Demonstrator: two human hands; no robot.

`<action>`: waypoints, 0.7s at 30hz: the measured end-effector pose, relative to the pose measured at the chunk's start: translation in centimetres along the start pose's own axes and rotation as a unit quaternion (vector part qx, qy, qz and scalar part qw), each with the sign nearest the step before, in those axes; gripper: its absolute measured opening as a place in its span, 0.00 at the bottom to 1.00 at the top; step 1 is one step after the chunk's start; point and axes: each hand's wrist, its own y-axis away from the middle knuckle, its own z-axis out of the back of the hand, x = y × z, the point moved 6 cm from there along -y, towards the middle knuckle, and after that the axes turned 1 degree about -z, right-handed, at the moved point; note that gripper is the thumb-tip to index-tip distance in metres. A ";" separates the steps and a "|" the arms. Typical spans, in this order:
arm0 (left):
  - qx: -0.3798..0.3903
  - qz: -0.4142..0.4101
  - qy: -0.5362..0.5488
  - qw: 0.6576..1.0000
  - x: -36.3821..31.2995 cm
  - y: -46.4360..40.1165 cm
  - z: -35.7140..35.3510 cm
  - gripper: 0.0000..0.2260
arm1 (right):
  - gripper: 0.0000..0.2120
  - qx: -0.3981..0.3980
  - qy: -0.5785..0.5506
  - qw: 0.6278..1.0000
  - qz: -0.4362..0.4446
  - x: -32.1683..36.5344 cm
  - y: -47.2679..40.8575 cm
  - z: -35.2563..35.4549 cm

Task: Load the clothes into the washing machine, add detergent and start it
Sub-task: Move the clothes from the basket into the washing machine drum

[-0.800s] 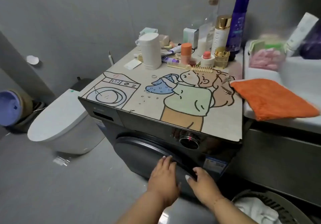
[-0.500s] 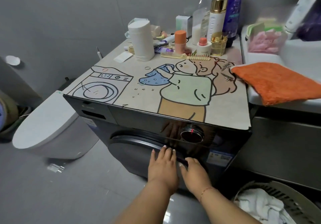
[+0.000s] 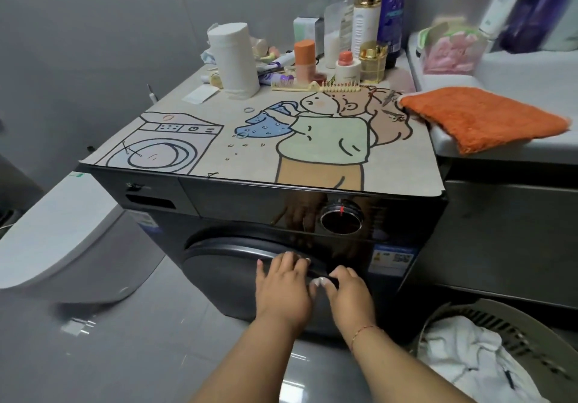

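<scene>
While I lean over the dark washing machine point(image 3: 281, 215), my left hand point(image 3: 283, 288) lies flat on the upper right part of its round door point(image 3: 225, 272), fingers straight and slightly spread, the tips reaching the door's rim. My right hand point(image 3: 348, 293) sits just beside it, its fingers curled over the rim of the door at the dark handle recess, thumb pointing toward the left hand; a thin red bracelet point(image 3: 362, 331) circles that wrist. The door is closed against the front panel. Above the hands the control knob point(image 3: 341, 216) with a red mark sits in the glossy panel, which mirrors my fingers, and the detergent drawer point(image 3: 150, 194) is at the panel's left end, shut. At lower right a beige laundry basket point(image 3: 528, 324) stands on the grey floor just beside the machine, with white clothes point(image 3: 469, 362) heaped in it. On top of the machine lies a cartoon mat point(image 3: 250, 139) drawn with a washer and a figure holding a garment. Toward the back of it stand a white roll of paper point(image 3: 233, 58), an orange-capped bottle point(image 3: 305, 58), a gold-capped bottle point(image 3: 367, 17), a tall purple bottle point(image 3: 392, 11) and a comb point(image 3: 312, 86). An orange towel point(image 3: 478, 117) rests on the white sink table point(image 3: 506, 152) to the right, its corner touching the mat. A white toilet point(image 3: 59, 230), lid down, stands to the left of the machine.
</scene>
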 end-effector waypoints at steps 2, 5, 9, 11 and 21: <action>-0.010 0.046 0.042 0.998 0.3 -0.3 -0.2 0.15 | 0.09 -0.016 -0.008 1.000 0.015 -0.3 0.9 0.1; -0.060 0.127 0.042 0.989 1.4 1.2 -0.8 0.15 | 0.10 -0.022 -0.026 0.998 0.045 -1.1 5.0 -1.3; -0.124 0.163 0.067 0.976 3.7 6.4 -2.3 0.11 | 0.16 0.008 -0.045 0.998 0.047 -0.2 12.5 -4.3; -0.182 0.167 0.096 0.964 5.8 9.6 -2.7 0.13 | 0.16 0.047 -0.044 0.996 0.054 1.0 16.5 -6.4; -0.272 0.362 0.154 0.879 17.6 19.8 -1.7 0.26 | 0.16 0.126 0.020 0.989 0.073 0.3 22.0 -9.5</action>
